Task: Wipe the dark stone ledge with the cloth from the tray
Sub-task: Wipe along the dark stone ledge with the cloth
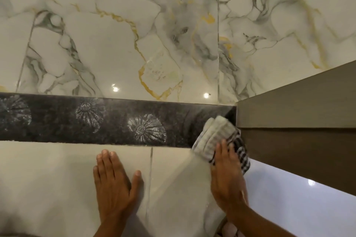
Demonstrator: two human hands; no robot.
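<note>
Hands both in view, pressed against tiled wall. Right hand (pixel 227 177) lay flat over a folded pale grey cloth with a black-and-white checked edge (pixel 213 136), fingers extended, palm pressing the cloth rather than a closed grip around it; so the grip was wide, pinning the cloth. Cloth sat at the far right end of the dark speckled stone ledge (pixel 57 121), overlapping its lower edge and the pale tile below, and touching or just beside the brown wood-look panel (pixel 298 113) that butts the ledge's right end. Checked part of the cloth stuck out on the right side of the hand.

Left hand (pixel 113 184) was spread flat and empty on the cream glossy tile (pixel 48 175) below the ledge, fingertips near but not touching the ledge's lower edge, thumb out to the right beside a vertical grout line.

Ledge carried whitish fan-shaped marks (pixel 147 128), several along its length, left of the cloth. White marble-pattern wall tile with grey and gold veins (pixel 115 34) rose above the ledge. Glossy white surface (pixel 298 198) showed lower right, under the brown panel.
</note>
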